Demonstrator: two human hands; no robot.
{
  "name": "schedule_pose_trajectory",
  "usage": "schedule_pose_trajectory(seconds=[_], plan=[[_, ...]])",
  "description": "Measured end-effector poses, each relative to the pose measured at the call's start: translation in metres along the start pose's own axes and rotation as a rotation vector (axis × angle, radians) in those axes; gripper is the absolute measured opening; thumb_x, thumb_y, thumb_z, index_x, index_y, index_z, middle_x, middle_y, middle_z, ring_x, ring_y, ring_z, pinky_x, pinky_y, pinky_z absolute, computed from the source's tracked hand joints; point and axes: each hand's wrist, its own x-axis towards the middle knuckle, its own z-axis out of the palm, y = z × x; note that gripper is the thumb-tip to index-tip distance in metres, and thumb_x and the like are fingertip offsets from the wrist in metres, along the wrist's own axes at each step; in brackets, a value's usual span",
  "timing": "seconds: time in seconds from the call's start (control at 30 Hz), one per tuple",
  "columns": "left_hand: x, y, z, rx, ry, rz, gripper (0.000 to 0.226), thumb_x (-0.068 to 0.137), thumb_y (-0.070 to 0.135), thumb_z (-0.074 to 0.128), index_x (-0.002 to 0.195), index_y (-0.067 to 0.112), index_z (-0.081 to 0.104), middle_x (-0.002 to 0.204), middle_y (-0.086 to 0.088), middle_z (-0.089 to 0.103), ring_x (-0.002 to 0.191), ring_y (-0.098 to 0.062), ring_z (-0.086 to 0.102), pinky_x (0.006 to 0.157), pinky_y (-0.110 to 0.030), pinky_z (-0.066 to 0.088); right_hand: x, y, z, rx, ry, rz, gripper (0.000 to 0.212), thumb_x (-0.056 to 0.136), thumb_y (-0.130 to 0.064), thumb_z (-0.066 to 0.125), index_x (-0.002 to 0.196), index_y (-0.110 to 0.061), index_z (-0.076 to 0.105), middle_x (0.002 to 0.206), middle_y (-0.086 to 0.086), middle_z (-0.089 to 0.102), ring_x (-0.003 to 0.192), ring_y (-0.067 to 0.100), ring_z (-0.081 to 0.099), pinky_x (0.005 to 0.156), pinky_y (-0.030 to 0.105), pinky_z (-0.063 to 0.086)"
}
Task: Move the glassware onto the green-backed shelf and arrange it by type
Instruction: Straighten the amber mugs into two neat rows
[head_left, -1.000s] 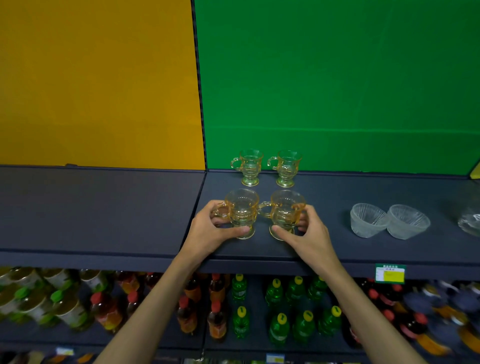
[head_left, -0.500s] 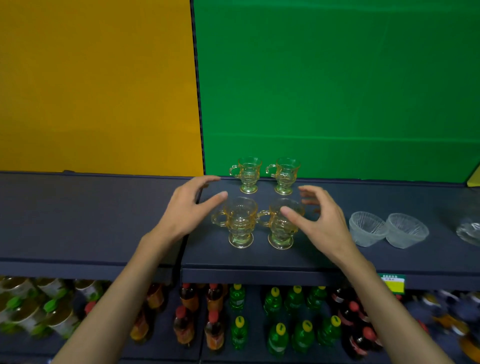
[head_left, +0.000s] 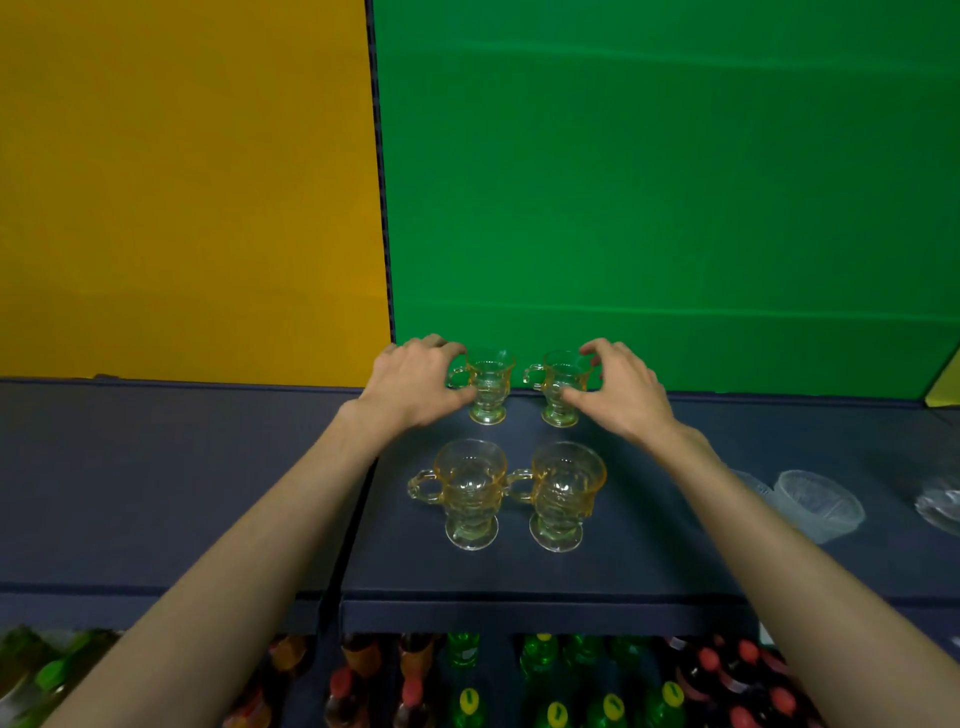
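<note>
Four amber footed mugs upright on the dark shelf (head_left: 649, 566) before the green back (head_left: 649, 182), in two rows of two, handles to the left. Back-left mug (head_left: 489, 385) and back-right mug (head_left: 562, 388) just short of the green back, a narrow gap between them. Left hand (head_left: 415, 384) curled round the back-left mug at its handle side, thumb low near the stem, fingers over the rim. Right hand (head_left: 621, 392) curled round the back-right mug from the right, thumb against the bowl, fingertips at the rim. Front-left mug (head_left: 467, 493) and front-right mug (head_left: 563, 496) untouched, side by side, the right one's handle almost at the left one's bowl. Clear band of shelf between the rows, and another between the front feet and the shelf's front edge. Seam (head_left: 358, 519) to the yellow-backed shelf (head_left: 156, 467) just left of the mugs. Ribbed clear bowl (head_left: 818, 504) well to the right, a second bowl partly behind the right forearm; another glass piece (head_left: 940, 501) cut by the frame edge. Bottles (head_left: 545, 686) on the tier below.
</note>
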Motion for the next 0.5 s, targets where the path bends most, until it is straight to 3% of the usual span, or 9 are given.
schedule_pose_trajectory(seconds=[0.3,0.5], plan=[[0.041,0.001,0.029,-0.037,-0.110,-0.048,0.085,0.087,0.072,0.054,0.152,0.021,0.038,0.141,-0.008,0.058,0.125,-0.030,0.057,0.102,-0.047,0.045,0.044,0.010,0.024,-0.093,-0.094,0.089,0.087,0.081,-0.047,0.072,0.150,-0.014,0.031,0.144,0.015,0.047,0.123,0.036,0.054,0.095,0.045,0.046],[0.060,0.004,0.043,-0.215,-0.160,-0.116,0.095,0.077,0.075,0.065,0.152,0.022,0.040,0.142,-0.006,0.059,0.124,-0.029,0.059,0.097,-0.042,0.049,0.056,0.015,0.036,0.017,-0.126,0.117,0.082,0.077,-0.053,0.074,0.142,-0.013,0.045,0.137,0.011,0.055,0.122,0.031,0.055,0.098,0.042,0.047]])
